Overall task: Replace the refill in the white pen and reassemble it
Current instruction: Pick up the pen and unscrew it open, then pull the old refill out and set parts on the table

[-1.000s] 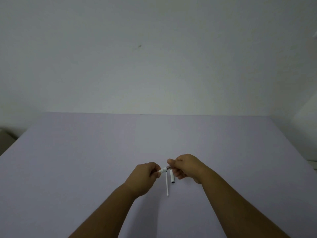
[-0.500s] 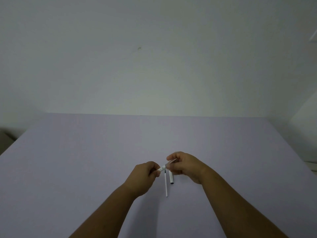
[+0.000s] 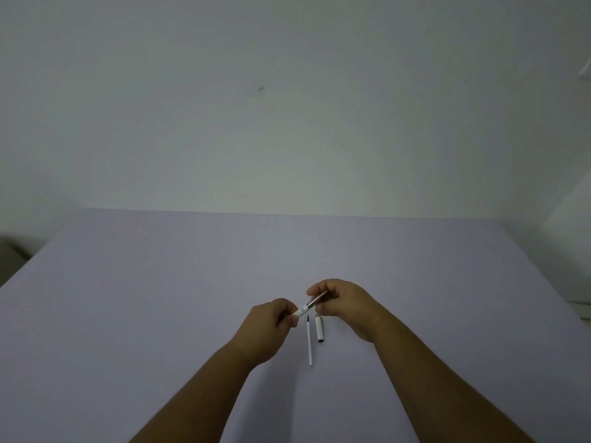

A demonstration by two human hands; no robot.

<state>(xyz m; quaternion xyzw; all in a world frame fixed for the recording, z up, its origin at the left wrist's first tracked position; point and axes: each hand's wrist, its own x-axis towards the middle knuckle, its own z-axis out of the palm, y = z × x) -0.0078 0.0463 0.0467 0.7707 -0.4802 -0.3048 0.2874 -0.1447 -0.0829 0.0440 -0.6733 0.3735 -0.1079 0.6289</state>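
Note:
My left hand (image 3: 271, 318) grips the white pen barrel (image 3: 301, 311), most of which is hidden in the fist. My right hand (image 3: 343, 298) pinches a thin refill (image 3: 316, 299) that slants up to the right out of the barrel's open end. On the purple table (image 3: 160, 298) below the hands lies a second thin white refill (image 3: 309, 342) with a dark tip, pointing away from me. Just right of it lies the white pen cap (image 3: 319, 328) with a dark open end towards me.
A plain pale wall (image 3: 287, 107) rises behind the table's far edge. The table's left edge drops off by a dim object (image 3: 9, 257) at the far left. A white surface (image 3: 572, 251) stands beyond the right edge.
My right hand has risen and moved away from the left one, and more of the thin refill now shows between them. The refill and cap on the table have not moved.

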